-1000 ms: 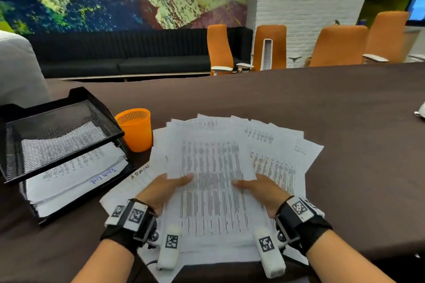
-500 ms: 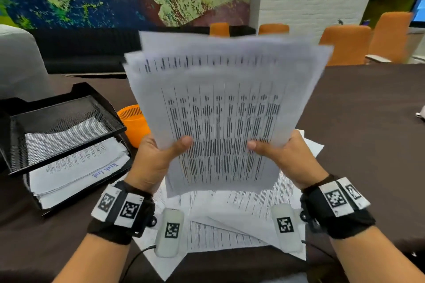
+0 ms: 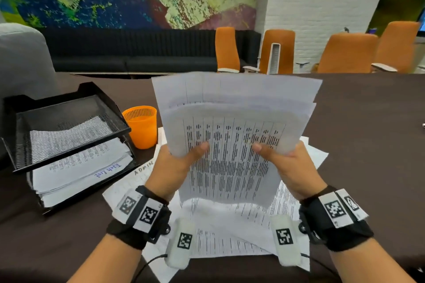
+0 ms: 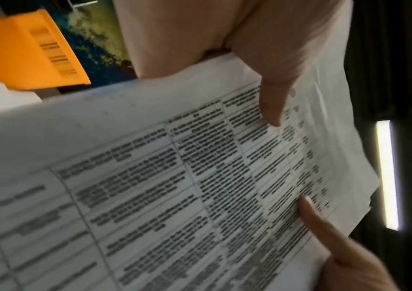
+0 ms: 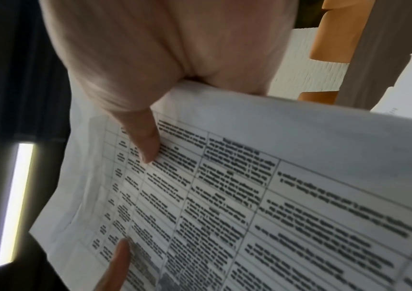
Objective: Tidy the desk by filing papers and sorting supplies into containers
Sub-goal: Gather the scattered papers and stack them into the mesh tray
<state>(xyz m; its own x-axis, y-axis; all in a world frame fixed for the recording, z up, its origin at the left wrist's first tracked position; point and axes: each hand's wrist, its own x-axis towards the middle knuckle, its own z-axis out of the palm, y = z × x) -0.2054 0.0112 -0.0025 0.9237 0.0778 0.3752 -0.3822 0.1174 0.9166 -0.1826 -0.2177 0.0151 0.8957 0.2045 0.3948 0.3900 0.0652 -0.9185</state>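
Both hands grip one stack of papers point(image 3: 232, 145) and hold it up off the desk point(image 3: 358, 145), tilted toward the camera. From the middle of the head view, the left hand point(image 3: 171, 167) sits at about 8 o'clock and the right hand point(image 3: 289, 167) at about 4 o'clock — each with its thumb pressed flat on the printed front sheet and its fingers hidden behind the stack. The left wrist view shows the left thumb point(image 4: 272, 106) lying across a table of blurred text, and the right wrist view shows the right thumb point(image 5: 147, 141) doing the same on the opposite edge. The sheets in the stack are not squared; their top edges fan out unevenly.

Below the lifted stack, more loose papers point(image 3: 230, 232) lie spread on the dark desk between the wrists, one of them marked "ADMIN" at the left. At 9 o'clock stands a black mesh two-tier tray point(image 3: 69, 126); its upper tier shows bare mesh, while its lower tier holds a pile of sheets with a handwritten blue label on top. Just beside the tray, at about 10 o'clock, an orange mesh cup point(image 3: 141, 126) stands upright on the desk.

Orange chairs point(image 3: 347, 53) line the far side at 1 o'clock — behind them is a white brick wall.
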